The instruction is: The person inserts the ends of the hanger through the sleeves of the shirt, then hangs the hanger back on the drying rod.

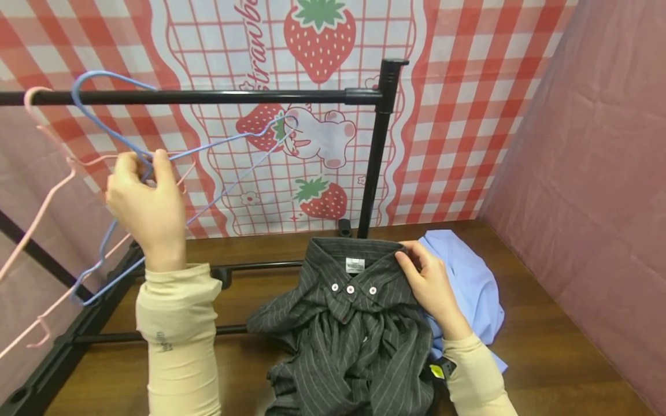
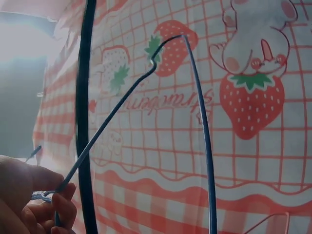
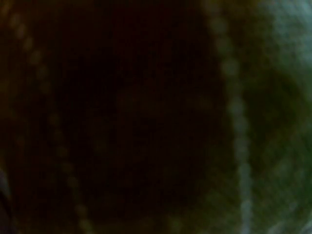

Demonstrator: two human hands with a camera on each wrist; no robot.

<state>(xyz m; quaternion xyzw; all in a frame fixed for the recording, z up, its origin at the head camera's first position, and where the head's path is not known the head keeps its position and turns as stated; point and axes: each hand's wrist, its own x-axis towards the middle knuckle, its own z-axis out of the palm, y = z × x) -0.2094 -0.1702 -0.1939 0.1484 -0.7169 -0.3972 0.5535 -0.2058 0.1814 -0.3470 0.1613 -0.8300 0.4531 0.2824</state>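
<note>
My left hand (image 1: 148, 205) pinches a blue wire hanger (image 1: 111, 136) just below its hook, close to the black rail. In the left wrist view, the fingers (image 2: 46, 183) grip the neck of the hanger (image 2: 112, 117). A dark grey pinstriped shirt (image 1: 354, 346) lies collar up, with white buttons at its neck and a label inside. My right hand (image 1: 429, 283) holds the right side of the collar between thumb and fingers. Dark striped cloth, very near and blurred, fills the right wrist view, where the hand cannot be seen.
A black garment rack (image 1: 250, 96) spans the left and middle, its upright (image 1: 376, 150) behind the shirt. Pink hangers (image 1: 44, 208) hang at the left of the rail. Light blue cloth (image 1: 463, 289) lies right of the shirt on the wooden table (image 1: 562, 358). A strawberry-print cloth covers the back.
</note>
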